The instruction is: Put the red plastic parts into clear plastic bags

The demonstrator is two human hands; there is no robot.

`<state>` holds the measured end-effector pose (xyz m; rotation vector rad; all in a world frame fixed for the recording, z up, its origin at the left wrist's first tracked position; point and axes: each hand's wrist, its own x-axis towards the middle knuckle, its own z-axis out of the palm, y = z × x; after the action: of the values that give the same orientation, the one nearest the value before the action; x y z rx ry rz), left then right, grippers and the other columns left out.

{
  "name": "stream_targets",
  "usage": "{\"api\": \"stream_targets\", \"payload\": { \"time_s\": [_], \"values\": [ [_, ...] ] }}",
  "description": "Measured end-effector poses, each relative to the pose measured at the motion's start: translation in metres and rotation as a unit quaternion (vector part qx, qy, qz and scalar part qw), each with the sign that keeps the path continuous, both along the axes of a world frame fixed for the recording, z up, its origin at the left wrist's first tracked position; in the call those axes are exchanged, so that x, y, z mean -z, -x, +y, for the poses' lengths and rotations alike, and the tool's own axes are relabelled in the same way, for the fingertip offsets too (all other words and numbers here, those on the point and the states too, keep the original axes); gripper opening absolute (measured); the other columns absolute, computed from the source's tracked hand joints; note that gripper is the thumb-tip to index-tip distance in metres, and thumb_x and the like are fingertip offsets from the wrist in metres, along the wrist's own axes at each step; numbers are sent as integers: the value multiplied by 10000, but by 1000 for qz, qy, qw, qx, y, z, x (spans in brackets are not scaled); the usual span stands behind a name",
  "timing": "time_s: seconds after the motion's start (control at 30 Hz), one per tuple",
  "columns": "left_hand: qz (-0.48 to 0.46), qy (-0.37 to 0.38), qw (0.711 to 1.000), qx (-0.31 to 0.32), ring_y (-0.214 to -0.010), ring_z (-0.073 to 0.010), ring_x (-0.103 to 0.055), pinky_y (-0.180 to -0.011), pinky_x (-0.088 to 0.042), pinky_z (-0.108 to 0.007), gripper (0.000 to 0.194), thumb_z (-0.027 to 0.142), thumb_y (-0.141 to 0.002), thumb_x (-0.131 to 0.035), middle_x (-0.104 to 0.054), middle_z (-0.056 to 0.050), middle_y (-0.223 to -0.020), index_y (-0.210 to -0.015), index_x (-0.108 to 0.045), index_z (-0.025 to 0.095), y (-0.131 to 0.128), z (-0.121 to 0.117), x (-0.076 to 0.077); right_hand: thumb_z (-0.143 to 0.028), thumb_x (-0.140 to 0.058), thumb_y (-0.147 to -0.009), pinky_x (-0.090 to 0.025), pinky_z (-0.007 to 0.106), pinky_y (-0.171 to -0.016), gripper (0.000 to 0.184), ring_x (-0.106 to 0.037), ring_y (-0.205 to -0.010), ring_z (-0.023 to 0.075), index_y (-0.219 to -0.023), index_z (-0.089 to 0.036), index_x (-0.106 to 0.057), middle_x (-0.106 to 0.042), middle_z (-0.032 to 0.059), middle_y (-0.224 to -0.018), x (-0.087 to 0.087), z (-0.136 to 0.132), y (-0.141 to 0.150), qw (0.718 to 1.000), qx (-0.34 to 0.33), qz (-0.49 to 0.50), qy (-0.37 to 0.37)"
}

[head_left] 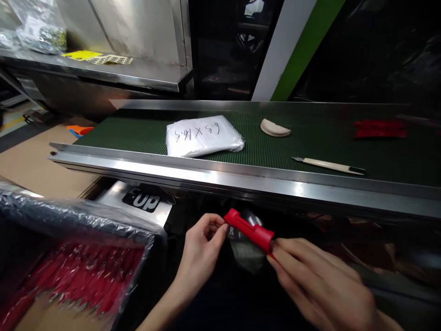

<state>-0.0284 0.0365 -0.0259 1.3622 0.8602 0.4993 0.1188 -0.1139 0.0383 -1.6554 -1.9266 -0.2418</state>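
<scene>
Below the conveyor's steel edge I hold a small red plastic part [251, 230] between both hands. My left hand [201, 250] pinches its upper left end with thumb and fingertips. My right hand [317, 280] grips its lower right end, fingers closed around it. A clear plastic sleeve [245, 253] hangs just beneath the red part, between the two hands.
A green conveyor belt [310, 138] carries a white bag stack with handwriting [203, 135], a beige curved piece [274, 128], a utility knife [329, 165] and red parts [379, 128]. A plastic-lined box of several red parts [79, 276] sits at lower left. A steel shelf [103, 69] stands behind.
</scene>
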Motion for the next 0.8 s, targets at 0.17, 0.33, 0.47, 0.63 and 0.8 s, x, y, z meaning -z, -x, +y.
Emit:
{"api": "stream_targets", "payload": {
  "time_s": [0.17, 0.33, 0.47, 0.63, 0.8],
  "values": [
    [-31, 74, 996, -36, -739, -156, -553, -700, -445, -257, 190, 342, -848, -650, -633, -18, -755, -855, -662, 153, 7, -1, -1, -37, -530, -883, -546, 287, -814, 302, -632, -951, 185, -1172, -93, -597, -659, 114, -1036, 13, -4, -1, 998, -35, -18, 49],
    [-55, 142, 984, -94, -772, -146, -529, -691, -434, -247, 268, 386, -833, -687, -648, -51, -866, -934, -686, 138, 11, 2, 12, -48, -520, -898, -557, 264, -810, 230, -649, -937, 175, -1088, -97, -641, -687, 114, -981, 9, 0, 5, 999, -30, -40, 14],
    [-101, 184, 972, -106, -754, -130, -528, -718, -448, -246, 272, 387, -843, -674, -638, -44, -850, -952, -683, 137, 10, 3, 15, -54, -430, -921, -576, 298, -777, 251, -683, -913, 200, -1040, -104, -645, -712, 130, -966, 9, 6, 10, 996, -45, -82, 7],
    [-104, 167, 975, -102, -822, -170, -579, -760, -479, -288, 272, 388, -851, -667, -663, -75, -915, -957, -679, 138, 11, 1, 14, -34, -304, -920, -599, 366, -691, 360, -707, -828, 254, -1002, -72, -653, -722, 183, -893, 12, 12, 13, 988, -90, -126, -4],
    [-68, 4, 992, -109, -832, -176, -577, -782, -444, -275, 149, 328, -869, -660, -643, -31, -858, -864, -709, 187, 13, -2, 13, 12, -377, -870, -606, 394, -726, 330, -711, -853, 283, -1000, -24, -677, -715, 204, -901, 13, 19, 12, 981, -118, -148, 51]
  ]
}}
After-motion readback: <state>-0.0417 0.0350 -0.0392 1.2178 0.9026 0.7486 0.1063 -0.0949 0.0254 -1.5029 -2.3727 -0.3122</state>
